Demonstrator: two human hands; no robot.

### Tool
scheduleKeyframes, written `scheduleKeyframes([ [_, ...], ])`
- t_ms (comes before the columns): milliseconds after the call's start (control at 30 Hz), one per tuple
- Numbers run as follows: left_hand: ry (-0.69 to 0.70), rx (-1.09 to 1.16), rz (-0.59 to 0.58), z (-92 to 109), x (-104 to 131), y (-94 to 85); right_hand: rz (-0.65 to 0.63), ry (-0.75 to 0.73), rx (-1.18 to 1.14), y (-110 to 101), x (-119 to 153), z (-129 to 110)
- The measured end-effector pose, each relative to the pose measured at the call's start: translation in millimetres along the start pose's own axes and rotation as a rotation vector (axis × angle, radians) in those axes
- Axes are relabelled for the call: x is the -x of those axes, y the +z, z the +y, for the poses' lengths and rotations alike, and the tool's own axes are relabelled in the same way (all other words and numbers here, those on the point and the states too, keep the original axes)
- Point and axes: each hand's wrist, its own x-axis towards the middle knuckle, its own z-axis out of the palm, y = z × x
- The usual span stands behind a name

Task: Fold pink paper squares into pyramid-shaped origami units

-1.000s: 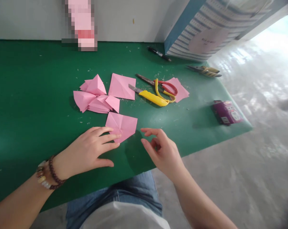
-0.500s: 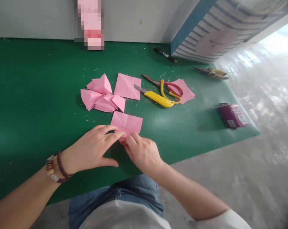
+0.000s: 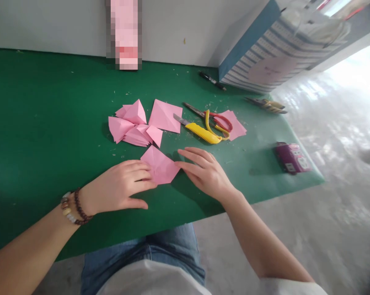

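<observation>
A creased sheet of pink paper (image 3: 163, 166) lies on the green table between my hands, with one corner pointing away from me. My left hand (image 3: 123, 184) rests its spread fingers over the sheet's left side, the thumb held apart. At the right corner, my right hand (image 3: 206, 170) touches the paper with its fingertips, fingers stretched out and loosely apart. Just beyond the sheet sits a cluster of folded pink paper pieces (image 3: 136, 127). Beside that cluster lies a flat pink square (image 3: 165, 116) with fold lines.
A yellow utility knife (image 3: 203, 133) and red-and-yellow scissors (image 3: 211, 119) lie beyond my right hand, partly over more pink paper (image 3: 235, 125). Farther off are a black pen (image 3: 212, 80), pliers (image 3: 267, 105), a purple box (image 3: 294, 157) and a striped bag (image 3: 265, 57).
The sheet has been turned so that a corner points away. My right hand has opened from its curled grip and moved right, to the paper's corner. The camera view has shifted slightly.
</observation>
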Motion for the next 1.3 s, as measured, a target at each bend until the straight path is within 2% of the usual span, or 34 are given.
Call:
scheduleKeyframes([
  [167,0.003,-0.016,0.036,-0.7,-2.4,0.3,0.03,-0.145,-0.031,1.9,-8.2,-9.7],
  [433,-0.038,-0.157,-0.033,4.1,3.3,-1.9,0.006,-0.261,-0.192,-0.1,-8.1,-38.5],
  [733,-0.06,-0.139,-0.062,10.2,0.8,-1.9,-0.013,-0.126,-0.332,7.0,-4.1,-21.8],
  [933,-0.01,-0.095,-0.053,15.7,0.1,5.8,0.024,-0.034,-0.323,12.2,-8.9,-27.3],
  [1100,0.012,-0.041,-0.036,13.8,-3.2,6.3,-0.004,0.077,-0.35,15.2,-16.7,-28.4],
  [1300,0.002,-0.045,-0.046,13.8,-5.0,4.5,0.001,0.061,-0.34,17.0,-21.2,-28.7],
])
